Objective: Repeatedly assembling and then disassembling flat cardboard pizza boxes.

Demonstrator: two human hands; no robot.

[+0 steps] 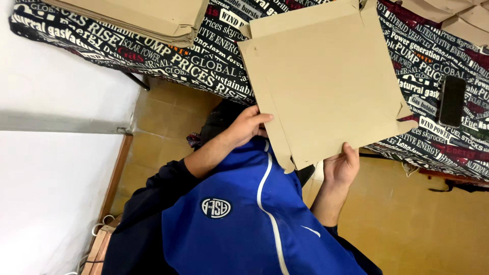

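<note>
Both hands grip cardboard sheet (326, 81): left hand (248, 127), right hand (341, 165), fingers pinching near edge. Risk: the half-overhanging sheet could slip off bench (204, 61), bending flaps.

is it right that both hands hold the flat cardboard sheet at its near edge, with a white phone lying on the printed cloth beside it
Not quite: the phone is black, not white. The head view shows it lying on the printed cloth beside the flat cardboard sheet. The rest stands: the left hand and right hand both hold the sheet at its near edge.
</note>
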